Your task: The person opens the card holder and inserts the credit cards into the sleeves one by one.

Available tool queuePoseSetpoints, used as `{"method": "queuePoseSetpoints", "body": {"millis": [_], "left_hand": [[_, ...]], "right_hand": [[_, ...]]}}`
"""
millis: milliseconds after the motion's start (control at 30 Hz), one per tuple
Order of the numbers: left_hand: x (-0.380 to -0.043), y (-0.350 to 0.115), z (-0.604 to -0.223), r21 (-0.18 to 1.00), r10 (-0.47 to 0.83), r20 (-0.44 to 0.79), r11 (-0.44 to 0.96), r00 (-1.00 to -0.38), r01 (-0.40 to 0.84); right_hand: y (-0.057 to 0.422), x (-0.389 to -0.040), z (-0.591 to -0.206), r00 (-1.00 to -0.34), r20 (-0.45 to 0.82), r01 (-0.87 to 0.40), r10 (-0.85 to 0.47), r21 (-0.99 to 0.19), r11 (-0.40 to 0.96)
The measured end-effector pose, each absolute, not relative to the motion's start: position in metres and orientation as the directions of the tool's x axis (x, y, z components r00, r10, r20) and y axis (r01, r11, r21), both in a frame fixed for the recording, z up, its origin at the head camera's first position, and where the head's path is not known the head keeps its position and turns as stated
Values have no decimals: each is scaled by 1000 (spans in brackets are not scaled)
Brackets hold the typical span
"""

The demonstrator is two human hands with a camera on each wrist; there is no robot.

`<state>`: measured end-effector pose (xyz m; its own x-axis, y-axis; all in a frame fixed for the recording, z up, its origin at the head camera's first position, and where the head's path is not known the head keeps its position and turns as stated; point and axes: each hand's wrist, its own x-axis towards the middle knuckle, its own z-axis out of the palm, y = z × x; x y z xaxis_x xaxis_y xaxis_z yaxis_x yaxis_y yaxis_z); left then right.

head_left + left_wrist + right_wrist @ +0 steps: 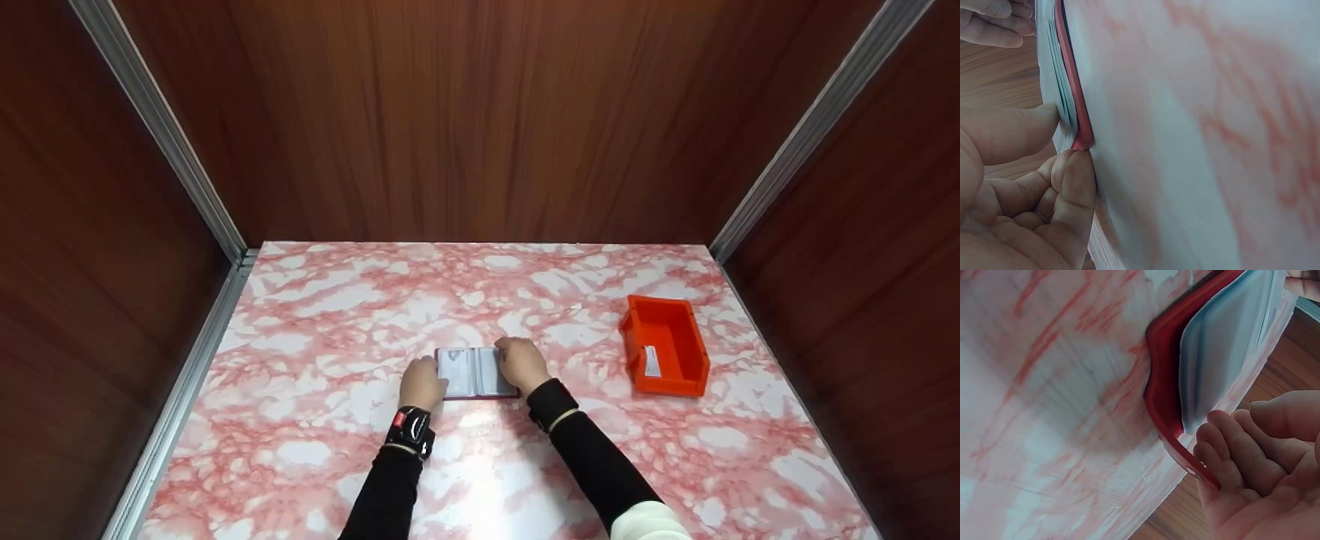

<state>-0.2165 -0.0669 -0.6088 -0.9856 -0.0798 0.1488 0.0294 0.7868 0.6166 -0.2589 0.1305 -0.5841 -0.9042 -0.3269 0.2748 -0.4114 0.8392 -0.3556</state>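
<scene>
A red card holder [477, 394] lies spread out on the table, its clear plastic sleeves facing up. At its left edge, my left hand [423, 384] pinches the sleeves and cover: the left wrist view has the thumb [1022, 132] on the sleeves and curled fingers at the red cover's corner. My right hand [523, 364] is at the right edge. In the right wrist view, a red strap with a snap [1193, 467] reaches from the cover to that hand's loosely bent fingers [1241, 444], and the thumb stands apart from it.
An orange bin [701, 349] with a white label stands on the right of the pink-and-white marbled table [315, 450]. Dark wood-grain panels [480, 120] enclose the table at the back and both sides, with grey metal posts [169, 127] at the corners.
</scene>
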Motion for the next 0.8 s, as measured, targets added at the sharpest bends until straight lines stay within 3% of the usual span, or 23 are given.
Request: {"method": "queuePoseSetpoints", "body": {"millis": [433, 800], "left_hand": [[-216, -68, -612, 600, -70, 204, 797, -976, 69], [-216, -67, -611, 622, -86, 166, 783, -982, 37]], "right_hand": [[132, -259, -587, -910, 249, -406, -333, -356, 842], [133, -258, -585, -912, 219, -407, -347, -363, 838]]}}
